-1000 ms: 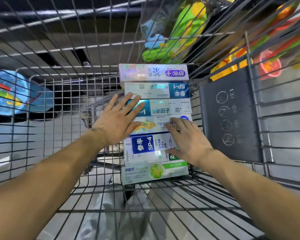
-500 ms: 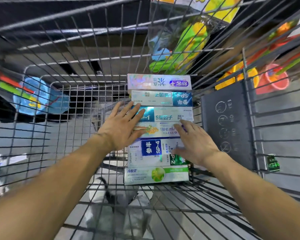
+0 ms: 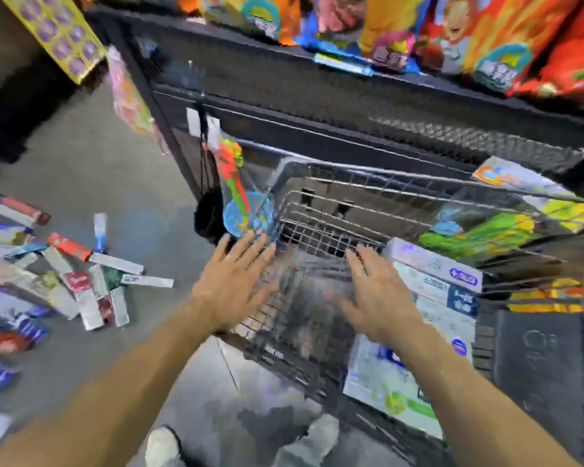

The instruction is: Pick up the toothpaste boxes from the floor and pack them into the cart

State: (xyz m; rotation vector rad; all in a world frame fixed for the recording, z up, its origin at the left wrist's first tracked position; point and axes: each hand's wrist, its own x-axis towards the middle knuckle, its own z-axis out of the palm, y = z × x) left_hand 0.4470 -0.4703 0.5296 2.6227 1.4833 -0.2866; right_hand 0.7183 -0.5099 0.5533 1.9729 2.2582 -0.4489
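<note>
A row of toothpaste boxes (image 3: 432,298) lies packed along the right side inside the wire cart (image 3: 368,183). My left hand (image 3: 233,281) hovers above the cart's left edge with fingers spread, holding nothing. My right hand (image 3: 378,294) is over the cart, just left of the packed boxes, fingers straight and empty. A heap of loose toothpaste boxes (image 3: 75,278) in red, white and blue lies on the grey floor at the left. The picture is blurred by motion.
A dark shelf unit (image 3: 317,96) with bright snack bags (image 3: 452,32) stands behind the cart. Plastic toys (image 3: 236,193) hang from its corner. A black panel (image 3: 540,358) lines the cart's right end. My shoe (image 3: 162,446) shows at the bottom on bare grey floor.
Both hands have lifted off the stacked boxes in the cart. My view has risen and swung left, bringing the floor pile and the shelf into sight.
</note>
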